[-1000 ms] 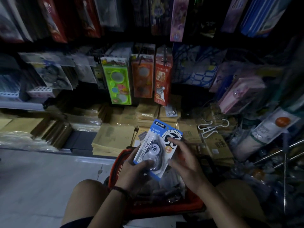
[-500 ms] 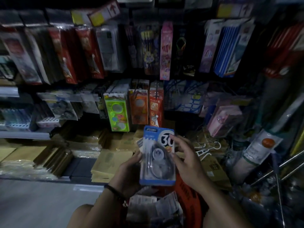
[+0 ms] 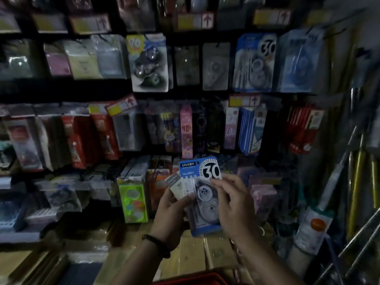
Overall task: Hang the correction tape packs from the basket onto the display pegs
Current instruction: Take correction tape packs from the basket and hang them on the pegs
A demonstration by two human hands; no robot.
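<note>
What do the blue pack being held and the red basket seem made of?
The blue pack: matte printed card backing, with a clear glossy plastic blister, judging by glints on it. The red basket: likely moulded plastic, smooth solid colour; only its rim shows, so uncertain.

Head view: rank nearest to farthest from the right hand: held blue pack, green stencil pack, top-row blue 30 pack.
1. held blue pack, pinched by the right hand.
2. green stencil pack, left, lower shelf.
3. top-row blue 30 pack, upper right.
</note>
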